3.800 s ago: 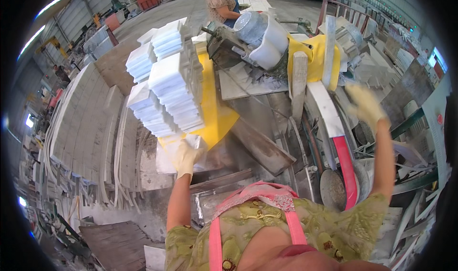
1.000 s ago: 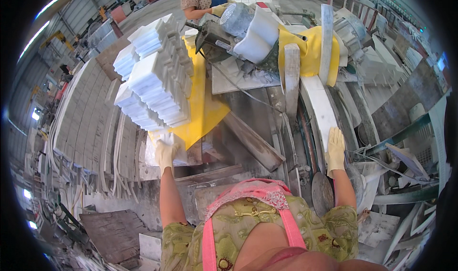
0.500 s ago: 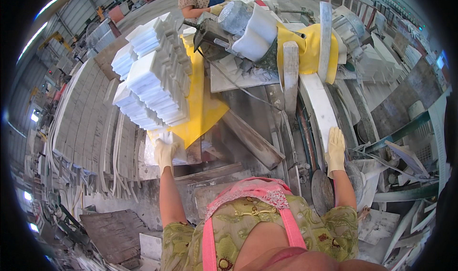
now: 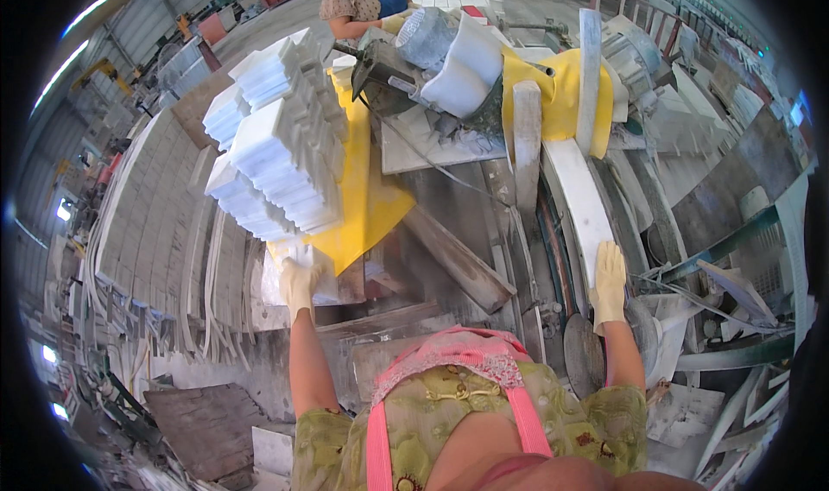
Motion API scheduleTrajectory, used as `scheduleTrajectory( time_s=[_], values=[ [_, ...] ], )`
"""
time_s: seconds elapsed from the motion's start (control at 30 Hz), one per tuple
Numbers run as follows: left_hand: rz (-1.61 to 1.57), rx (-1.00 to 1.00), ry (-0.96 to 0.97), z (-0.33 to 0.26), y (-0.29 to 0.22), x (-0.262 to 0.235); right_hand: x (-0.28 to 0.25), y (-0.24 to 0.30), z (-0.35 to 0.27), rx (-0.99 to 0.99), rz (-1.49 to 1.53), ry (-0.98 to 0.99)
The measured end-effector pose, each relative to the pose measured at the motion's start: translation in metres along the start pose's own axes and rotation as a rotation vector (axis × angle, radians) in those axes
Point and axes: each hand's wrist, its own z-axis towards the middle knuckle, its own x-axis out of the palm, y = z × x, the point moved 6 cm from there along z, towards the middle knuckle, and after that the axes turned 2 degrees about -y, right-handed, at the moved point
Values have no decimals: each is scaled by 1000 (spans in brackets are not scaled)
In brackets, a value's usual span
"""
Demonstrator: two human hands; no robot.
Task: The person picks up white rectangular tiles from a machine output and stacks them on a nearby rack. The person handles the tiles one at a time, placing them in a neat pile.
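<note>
My left hand (image 4: pixel 299 285), in a cream glove, is closed around a small white stone tile (image 4: pixel 321 277) at the near edge of a yellow sheet (image 4: pixel 367 223). Its fingertips are partly hidden. Just beyond it rise stacks of white stone tiles (image 4: pixel 276 145) with stepped edges. My right hand (image 4: pixel 609 279), gloved alike, lies flat with fingers stretched out on the near end of a long white stone strip (image 4: pixel 577 189). That strip runs away from me and passes under a yellow cover (image 4: pixel 561 85) between two upright wooden posts.
A dusty motor-driven machine (image 4: pixel 427 38) stands ahead, partly wrapped in white. A wooden beam (image 4: pixel 458 258) slants across the bench middle. Long grey slabs (image 4: pixel 147 206) lean at left. A round disc (image 4: pixel 585 350) sits below my right hand. Another person (image 4: pixel 363 3) works beyond the machine.
My right hand has slid slightly toward me along the strip. My left hand stays by the tile. The whole view has shifted a little.
</note>
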Motion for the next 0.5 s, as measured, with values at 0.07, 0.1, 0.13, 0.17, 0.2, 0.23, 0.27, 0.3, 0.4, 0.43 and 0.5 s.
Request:
scheduleTrajectory(
  time_s=[0.07,0.1,0.13,0.17,0.2,0.23,0.27,0.3,0.4,0.43,0.5],
  values=[
    [-2,-13,22,-1,-1,0,2,-1,-1,17,15,21],
    [-1,-16,36,-1,-1,0,2,-1,-1,15,0,20],
    [-1,-22,43,-2,-1,0,2,-1,-2,20,15,18],
    [-2,-22,45,-2,-1,0,3,-2,-3,43,63,27],
    [1,-25,44,-1,-2,0,3,-1,-3,36,31,34],
    [14,-19,40,-1,-2,-1,3,-1,-5,45,31,53],
    [28,-18,31,-1,-3,-1,2,-1,-5,55,59,42],
    [42,-15,22,-1,-3,-1,2,-1,-6,53,19,66],
    [50,-15,19,-2,-3,-1,-3,2,-7,55,10,51],
    [52,-6,14,-2,-3,-1,-4,2,-7,59,22,38],
    [59,7,3,-1,-4,-1,-5,2,-8,64,19,28]
  ],
)
